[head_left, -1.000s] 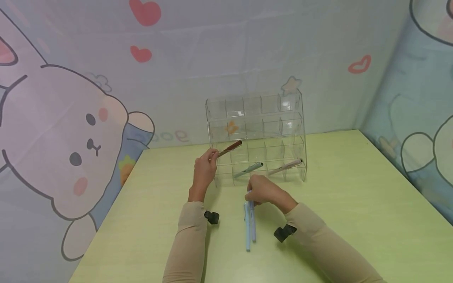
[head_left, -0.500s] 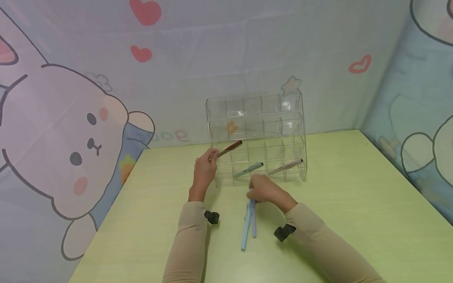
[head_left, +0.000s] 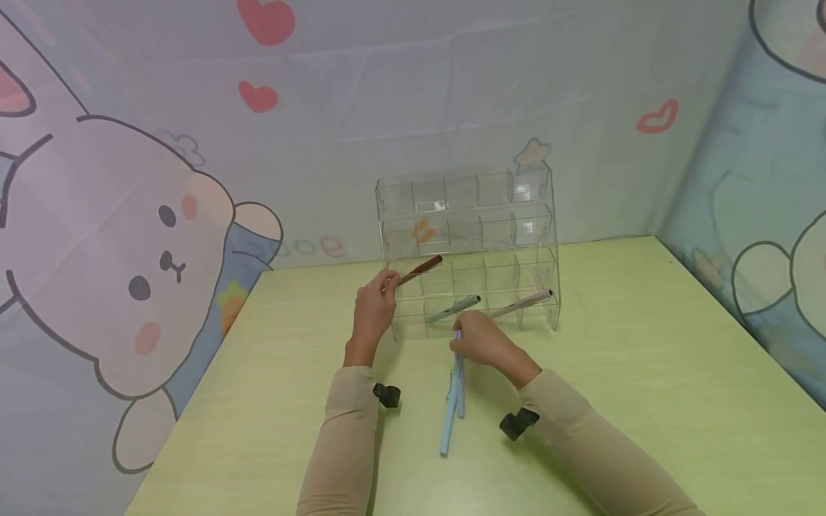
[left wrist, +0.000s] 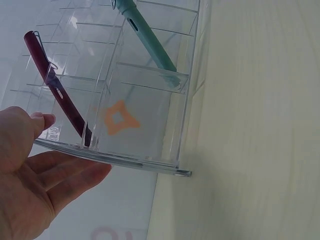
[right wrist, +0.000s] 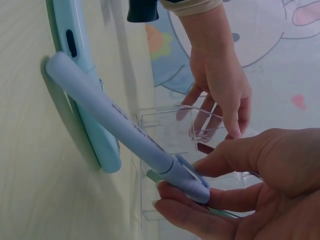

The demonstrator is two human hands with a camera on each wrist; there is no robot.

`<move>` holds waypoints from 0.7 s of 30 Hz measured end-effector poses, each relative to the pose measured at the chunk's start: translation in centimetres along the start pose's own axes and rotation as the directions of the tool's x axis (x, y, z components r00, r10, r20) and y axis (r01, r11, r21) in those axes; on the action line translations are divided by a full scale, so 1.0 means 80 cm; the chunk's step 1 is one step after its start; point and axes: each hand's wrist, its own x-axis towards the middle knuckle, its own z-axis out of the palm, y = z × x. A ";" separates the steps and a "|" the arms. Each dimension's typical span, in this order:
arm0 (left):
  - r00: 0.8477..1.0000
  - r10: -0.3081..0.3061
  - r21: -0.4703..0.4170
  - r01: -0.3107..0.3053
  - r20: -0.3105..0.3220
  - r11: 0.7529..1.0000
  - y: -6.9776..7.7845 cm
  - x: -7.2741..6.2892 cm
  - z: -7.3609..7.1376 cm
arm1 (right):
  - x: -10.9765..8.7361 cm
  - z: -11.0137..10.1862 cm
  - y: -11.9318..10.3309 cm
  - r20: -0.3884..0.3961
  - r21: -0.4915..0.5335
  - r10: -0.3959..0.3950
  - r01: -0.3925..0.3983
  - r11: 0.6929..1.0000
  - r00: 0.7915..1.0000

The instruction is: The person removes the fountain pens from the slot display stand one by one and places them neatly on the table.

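Table: green (head_left: 645,373), cartoon backdrop behind; clear rack (head_left: 466,251) at far edge.
Left hand (head_left: 373,309): fingers relaxed on rack's left end, likely steadying it; maroon pen (head_left: 419,270) slotted there.
Right hand (head_left: 480,340): pinches lilac pen (head_left: 459,383), tip toward rack.
Blue pen (head_left: 447,423): flat mid-table.

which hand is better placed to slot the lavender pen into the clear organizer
Right. The right hand already grips the lavender plastic pen, lifted just in front of the clear acrylic compartment organizer. The left hand is busy at the dark red pen.
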 end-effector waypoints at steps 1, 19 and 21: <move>1.000 0.001 -0.002 -0.001 0.000 1.000 0.000 0.000 0.000 | 0.000 0.000 -0.001 -0.009 -0.007 0.002 -0.002 1.000 1.000; 1.000 -0.005 -0.005 0.005 0.007 1.000 -0.001 0.000 0.001 | 0.000 0.001 -0.002 -0.038 -0.001 0.013 -0.013 1.000 0.999; 1.000 -0.008 -0.005 0.008 0.009 1.000 -0.001 0.001 0.001 | -0.001 0.003 -0.001 -0.003 -0.004 0.008 -0.008 1.000 1.000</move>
